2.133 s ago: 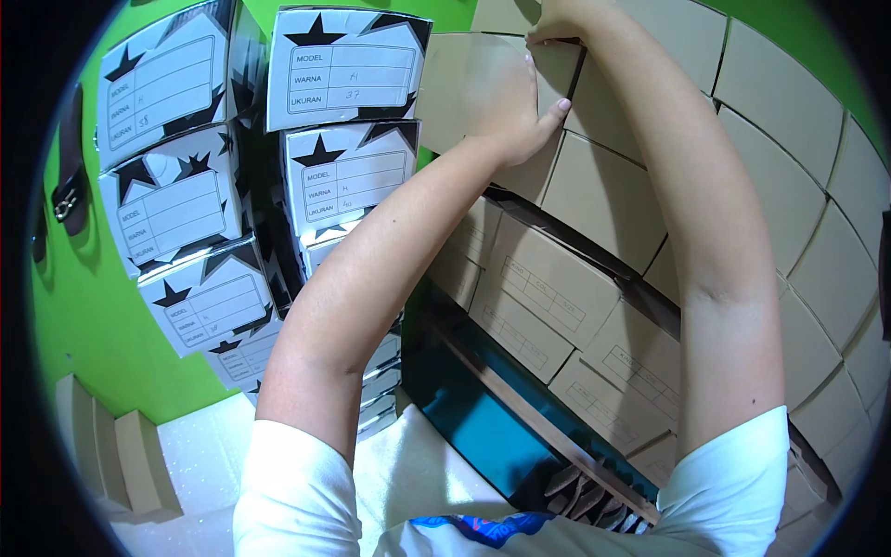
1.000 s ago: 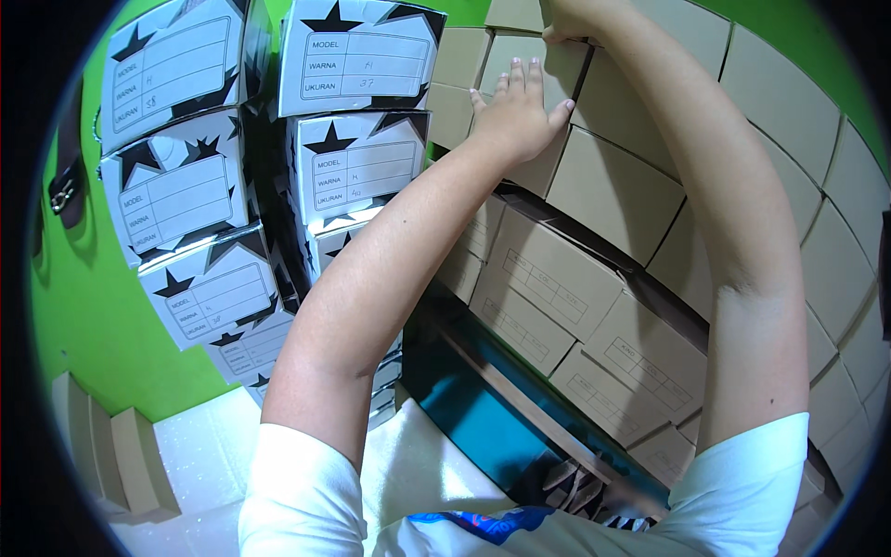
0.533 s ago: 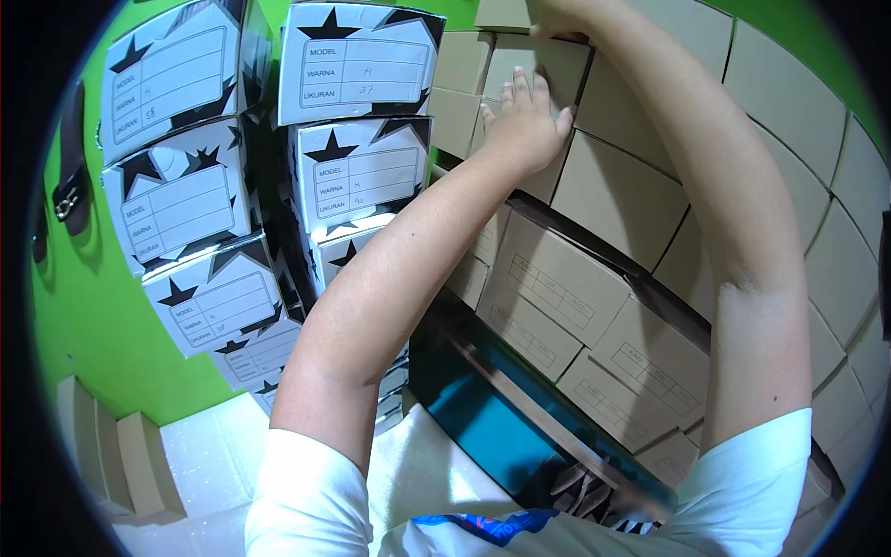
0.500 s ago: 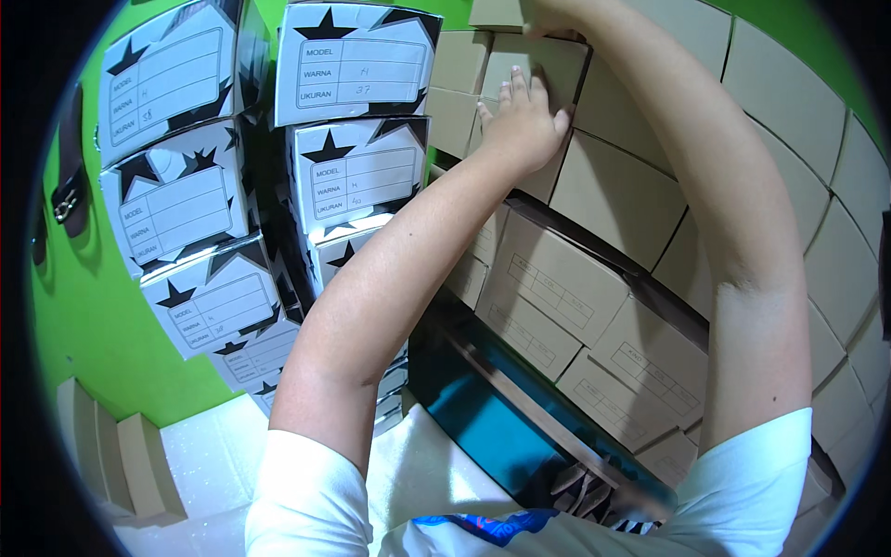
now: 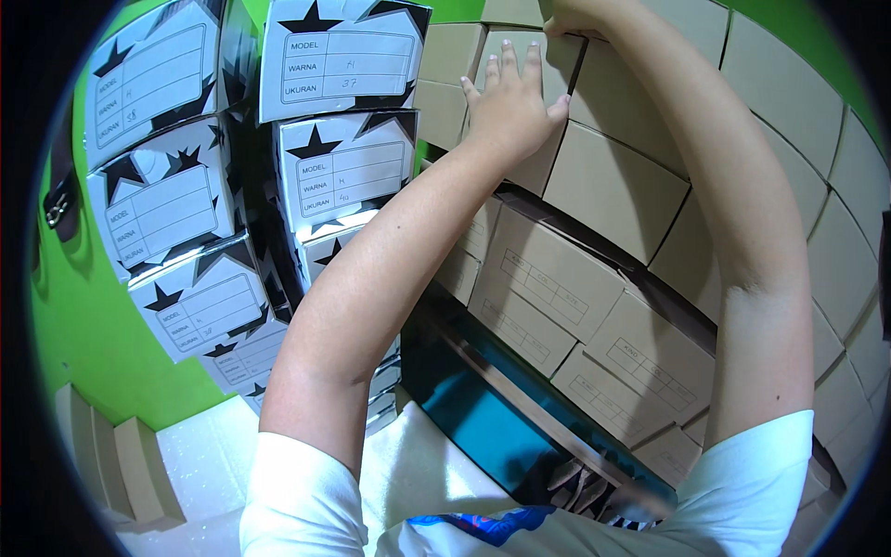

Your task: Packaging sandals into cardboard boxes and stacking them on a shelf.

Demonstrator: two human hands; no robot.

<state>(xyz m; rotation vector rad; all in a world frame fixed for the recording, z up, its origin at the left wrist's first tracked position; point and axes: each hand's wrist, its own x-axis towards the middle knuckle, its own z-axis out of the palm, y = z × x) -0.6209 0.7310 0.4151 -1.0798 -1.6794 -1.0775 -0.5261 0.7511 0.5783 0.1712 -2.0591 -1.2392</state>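
My left hand (image 5: 512,110) lies with its fingers spread against the front of a plain brown cardboard box (image 5: 560,60) in the upper part of a stack. At the top edge of the view, my right hand (image 5: 580,17) bends down at the upper corner of that same box. Its fingers are mostly cut off, so its grip cannot be made out. Another brown box (image 5: 512,10) sits just above, beside the right hand's fingertips. Further plain brown boxes (image 5: 617,190) are packed tightly to the right, under and behind my right forearm.
White boxes with black stars (image 5: 343,60) stand in two columns at left. Below the brown stack, a dark ledge (image 5: 603,243) runs above more labelled cartons (image 5: 548,274). A teal case (image 5: 483,408) is lower down. A belt (image 5: 63,190) hangs on the green wall (image 5: 70,306).
The view has shifted slightly, so the white boxes appear further left. My left hand stays spread on the box, a little lower on its front. My right hand remains at the top corner.
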